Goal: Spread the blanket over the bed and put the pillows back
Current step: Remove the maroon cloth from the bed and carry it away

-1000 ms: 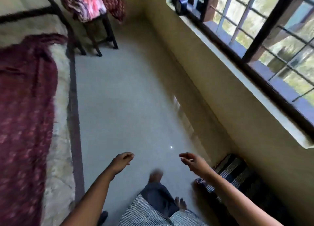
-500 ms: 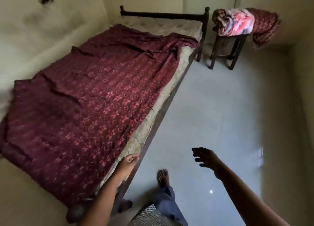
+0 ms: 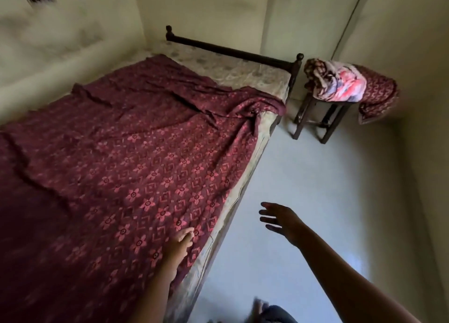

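The bed stands in the corner of a room with pale walls, its long side against the left wall, and its dark wooden end rail is at the far side. The maroon blanket, with a pink pattern of flowers and squares, lies over most of the bed. It is wrinkled, and its far edge is bunched near the right corner, so a strip of the light mattress is bare below the rail. The near side of the mattress also shows along the bed's edge. The floor beside the bed is grey and smooth. Just beside the far bed post stands a dark stool; it carries a pink and white bundle and a maroon patterned cloth that hangs over its right side. The left hand is over the blanket near the bed's edge with its fingers loosely bent; I cannot tell if it grips the cloth. The right hand is above the floor, fingers spread wide and holding nothing. A blurred foot shows at the bottom.
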Tool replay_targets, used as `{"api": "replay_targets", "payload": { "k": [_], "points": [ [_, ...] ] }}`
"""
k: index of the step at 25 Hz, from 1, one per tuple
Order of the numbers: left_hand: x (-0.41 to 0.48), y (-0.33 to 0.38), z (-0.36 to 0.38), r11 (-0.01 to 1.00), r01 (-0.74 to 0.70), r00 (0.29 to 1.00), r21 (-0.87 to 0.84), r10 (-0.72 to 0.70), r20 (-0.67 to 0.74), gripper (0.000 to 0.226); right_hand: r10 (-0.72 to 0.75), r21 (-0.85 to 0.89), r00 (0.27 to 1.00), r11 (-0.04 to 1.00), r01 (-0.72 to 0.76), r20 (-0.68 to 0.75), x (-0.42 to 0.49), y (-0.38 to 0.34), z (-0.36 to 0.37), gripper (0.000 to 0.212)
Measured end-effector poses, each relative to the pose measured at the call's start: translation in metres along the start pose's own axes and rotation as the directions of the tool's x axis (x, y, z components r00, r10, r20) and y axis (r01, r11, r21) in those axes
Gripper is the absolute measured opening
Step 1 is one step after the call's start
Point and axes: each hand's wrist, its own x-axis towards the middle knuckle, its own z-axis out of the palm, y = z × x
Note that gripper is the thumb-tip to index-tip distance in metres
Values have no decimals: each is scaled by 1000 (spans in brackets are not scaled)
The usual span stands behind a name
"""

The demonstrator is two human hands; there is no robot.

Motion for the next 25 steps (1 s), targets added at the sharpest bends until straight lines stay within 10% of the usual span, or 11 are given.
{"api": "replay_targets", "payload": {
  "k": [20, 25],
  "points": [
    [318, 260, 189, 986, 97, 984, -135, -116, -138, 24, 66, -648, 987, 760, 44, 144, 433, -365, -124, 28],
    [448, 341, 237, 999, 40, 974, -7, -40, -225, 26, -77, -912, 952, 271, 307, 297, 583, -420, -145, 53]
  ]
}}
